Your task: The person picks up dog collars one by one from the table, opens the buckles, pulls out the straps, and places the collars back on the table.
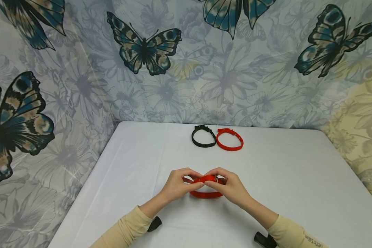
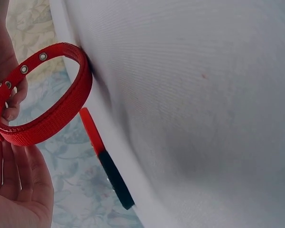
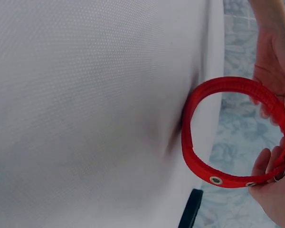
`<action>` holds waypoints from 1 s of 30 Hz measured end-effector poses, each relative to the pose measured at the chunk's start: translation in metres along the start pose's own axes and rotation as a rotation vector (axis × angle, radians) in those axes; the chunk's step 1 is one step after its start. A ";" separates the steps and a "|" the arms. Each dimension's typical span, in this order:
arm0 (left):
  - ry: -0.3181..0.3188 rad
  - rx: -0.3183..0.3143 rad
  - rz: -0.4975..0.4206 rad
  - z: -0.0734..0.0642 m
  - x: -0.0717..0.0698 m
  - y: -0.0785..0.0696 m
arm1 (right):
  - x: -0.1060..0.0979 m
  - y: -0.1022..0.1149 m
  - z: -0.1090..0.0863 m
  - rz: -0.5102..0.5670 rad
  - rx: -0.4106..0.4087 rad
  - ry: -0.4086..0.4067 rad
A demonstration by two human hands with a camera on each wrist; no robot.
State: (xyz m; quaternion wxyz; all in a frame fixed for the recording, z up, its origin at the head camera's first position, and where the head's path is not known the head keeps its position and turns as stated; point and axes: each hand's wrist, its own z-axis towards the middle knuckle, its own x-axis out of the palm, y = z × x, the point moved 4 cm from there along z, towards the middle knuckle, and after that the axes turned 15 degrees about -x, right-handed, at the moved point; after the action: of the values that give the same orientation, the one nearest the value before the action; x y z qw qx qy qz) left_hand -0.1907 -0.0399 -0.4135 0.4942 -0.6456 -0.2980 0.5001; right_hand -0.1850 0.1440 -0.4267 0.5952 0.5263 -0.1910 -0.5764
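Observation:
Both hands hold a red collar (image 1: 206, 195) with metal eyelets and a metal buckle, its band curved into a ring. In the head view the left hand (image 1: 180, 184) pinches the upper strap from the left, thumb in front and fingers behind. From the other side the right hand (image 1: 228, 186) pinches the strap beside the buckle, its fingertips close to the left hand's. The lower part of the ring reaches down to the white tabletop. In the right wrist view the collar (image 3: 192, 142) shows eyelets along its lower edge, and the buckle is partly hidden by the right hand.
Toward the back of the white table (image 1: 136, 151), a black collar (image 1: 203, 145) and another red collar (image 1: 230, 148) lie side by side, each closed in a ring. A butterfly-patterned cloth (image 1: 161, 100) hangs behind the table. Dark wrist devices (image 1: 155, 224) show under both sleeves.

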 end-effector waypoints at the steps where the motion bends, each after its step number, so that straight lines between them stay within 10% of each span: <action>1: 0.000 -0.004 0.003 0.002 0.001 0.004 | 0.000 -0.005 0.000 0.002 0.009 0.001; 7: -0.005 -0.020 -0.002 0.014 0.006 0.030 | -0.001 -0.010 0.000 0.040 0.048 0.008; 20: 0.010 -0.012 -0.087 0.013 0.005 0.033 | 0.003 -0.009 0.001 0.116 0.072 0.028; 30: 0.003 -0.013 -0.082 -0.002 -0.002 0.002 | 0.005 -0.012 0.001 0.177 0.063 0.026</action>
State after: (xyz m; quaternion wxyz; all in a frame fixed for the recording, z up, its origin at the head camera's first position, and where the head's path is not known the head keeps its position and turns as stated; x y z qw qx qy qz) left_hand -0.1894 -0.0429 -0.4144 0.5107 -0.6366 -0.3267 0.4765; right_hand -0.1903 0.1418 -0.4386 0.6293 0.5332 -0.2474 -0.5083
